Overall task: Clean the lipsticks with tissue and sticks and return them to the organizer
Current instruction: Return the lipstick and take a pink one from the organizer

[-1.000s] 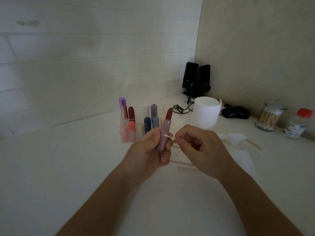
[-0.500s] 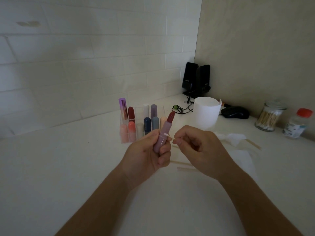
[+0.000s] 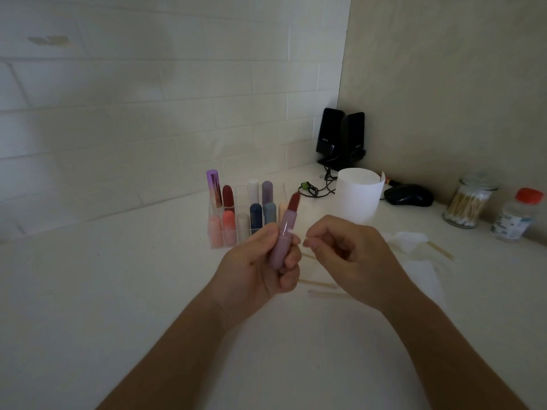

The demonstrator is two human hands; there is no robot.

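Head view. Cleaning is under way and probably mid-task. The left hand [image 3: 260,261] grasps an uncapped mauve lipstick [image 3: 282,236], tilted with its red bullet extended, raised just in front of the clear organizer [image 3: 242,194]. The right hand [image 3: 346,255] pinches a thin stick [image 3: 297,235]; its pale tip appears to touch the tube's collar, beside the left fingertips. Other lipsticks stand capped in the organizer. This one awaits return.
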